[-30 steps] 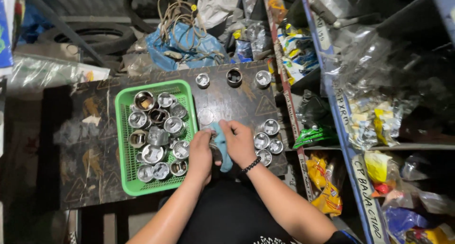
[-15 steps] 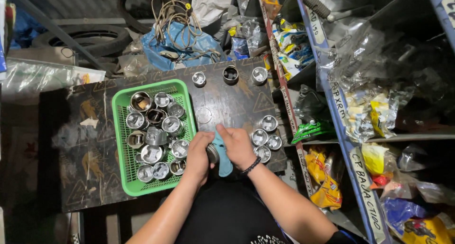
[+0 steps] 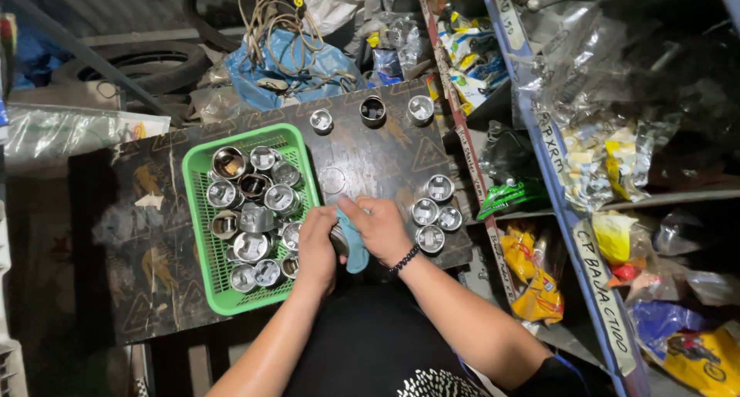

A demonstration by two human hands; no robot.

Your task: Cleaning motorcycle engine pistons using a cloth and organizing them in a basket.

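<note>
While curled, hands (image 3: pixel 351 239) clasp cloth (image 3: pixel 355 247)

Green mesh basket (image 3: pixel 202 235) on dark worktop (image 3: pixel 146 212), full of metal cylinders (image 3: pixel 254 212). Three more cylinders (image 3: pixel 372 110) in a row at the far edge, four (image 3: pixel 432 212) clustered right. Behind: blue plastic bag (image 3: pixel 270 65) with coiled cord (image 3: pixel 266 11), tyre (image 3: pixel 131 54). Shelves (image 3: pixel 555 166) right, packed with bagged parts.
</note>
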